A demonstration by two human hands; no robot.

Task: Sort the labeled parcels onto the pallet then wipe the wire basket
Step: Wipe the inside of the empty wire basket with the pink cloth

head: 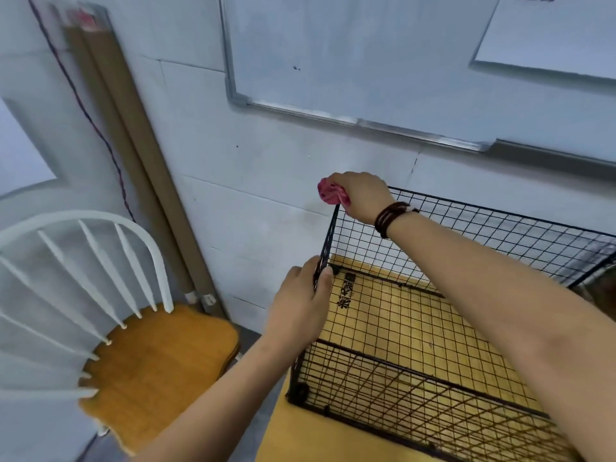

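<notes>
A black wire basket (466,228) stands on a yellow wooden surface (286,438) against the wall. My left hand (300,305) grips the top rim of the basket's left side panel, thumb inside and fingers outside. My right hand (358,196) holds a bunched pink cloth (330,191) against the far left top corner of the basket. A dark beaded bracelet sits on my right wrist. The basket is empty inside. No parcels or pallet are in view.
A white spindle-back chair with an orange wooden seat (156,361) stands close to the left. Long cardboard tubes (133,155) lean in the wall corner behind it. A whiteboard (350,55) hangs on the wall above the basket.
</notes>
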